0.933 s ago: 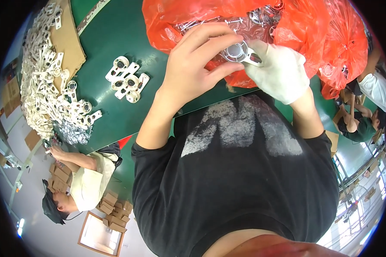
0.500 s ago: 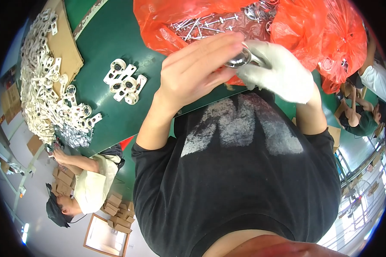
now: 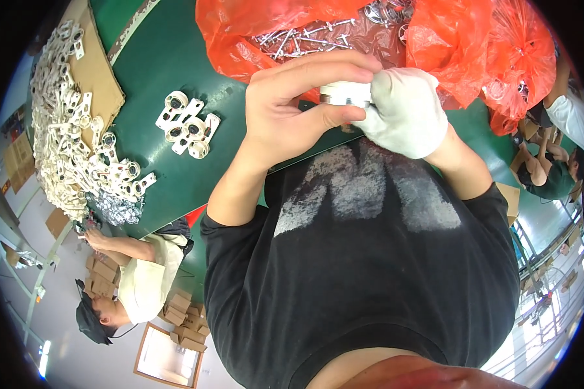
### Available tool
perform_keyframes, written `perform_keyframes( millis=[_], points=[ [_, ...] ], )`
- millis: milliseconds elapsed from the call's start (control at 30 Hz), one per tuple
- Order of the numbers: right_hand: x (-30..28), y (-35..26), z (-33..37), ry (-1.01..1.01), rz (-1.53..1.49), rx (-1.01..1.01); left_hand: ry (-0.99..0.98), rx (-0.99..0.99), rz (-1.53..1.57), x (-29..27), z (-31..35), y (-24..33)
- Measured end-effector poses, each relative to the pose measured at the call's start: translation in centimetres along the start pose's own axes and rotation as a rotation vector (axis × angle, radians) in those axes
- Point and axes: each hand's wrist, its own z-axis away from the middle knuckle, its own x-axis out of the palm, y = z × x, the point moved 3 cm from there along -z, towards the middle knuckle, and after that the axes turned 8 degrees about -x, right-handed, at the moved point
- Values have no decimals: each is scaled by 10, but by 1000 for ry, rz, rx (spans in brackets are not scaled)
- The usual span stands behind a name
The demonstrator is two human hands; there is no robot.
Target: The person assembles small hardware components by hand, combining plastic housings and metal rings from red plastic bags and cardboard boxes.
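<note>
A short round white part with a shiny metal band (image 3: pixel 346 96) is held just in front of the red bag. My bare left hand (image 3: pixel 295 104) grips it, fingers across its top and thumb below. Against its right end presses my right hand (image 3: pixel 405 111), in a white glove with the fingers curled in; the glove hides their tips. Left of my hands, a small cluster of white parts with round black-centred ends (image 3: pixel 188 125) lies on the green table (image 3: pixel 152 65).
A red plastic bag (image 3: pixel 230 42) holds metal rods with crosspieces (image 3: pixel 305 39). Another red bag (image 3: pixel 522 58) stands to its right. White parts (image 3: pixel 65 129) are heaped by cardboard (image 3: pixel 100 58) at left. A co-worker (image 3: pixel 139 279) works at the left edge; other people are at far right.
The round part has turned from showing its shiny open face to lying side-on between my hands. My gloved right hand has shifted slightly left and curled closer around its end.
</note>
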Motion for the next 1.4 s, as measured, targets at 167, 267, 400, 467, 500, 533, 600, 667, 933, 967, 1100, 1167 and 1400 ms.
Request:
perform_keyframes(
  millis=[167,267,400,467,500,533,600,667,933,967,1100,1167,1400],
  points=[
    [12,0,6,-63,-108,96,-94,-89,-21,-10,-6,0],
    [6,2,2,-72,-169,-43,-121,-54,-159,-20,-9,7],
    [3,5,6,-53,-158,94,-47,-166,-13,-7,-4,7],
    [3,2,0,-70,-130,86,32,-170,29,-3,1,2],
    [5,1,1,-83,-155,154,42,-151,7,-3,2,-1],
    [8,3,2,-97,-178,221,47,-201,31,-4,3,-3],
    [21,8,10,-121,-407,282,0,-181,-94,-17,1,4],
    [11,-8,-12,-321,-503,491,-61,-152,-296,-38,-2,22],
    [7,2,-5,-113,-427,198,832,-536,-208,-249,0,11],
    [6,0,-4,-100,-446,169,902,-470,-62,-264,-7,-1],
    [10,-8,-6,-93,-427,125,806,-77,616,-309,-42,-28],
    [10,-12,-7,-119,-461,136,677,-115,405,-298,-48,-21],
    [-5,-5,-8,-184,-483,407,198,-615,-984,-191,24,38]
  ],
)
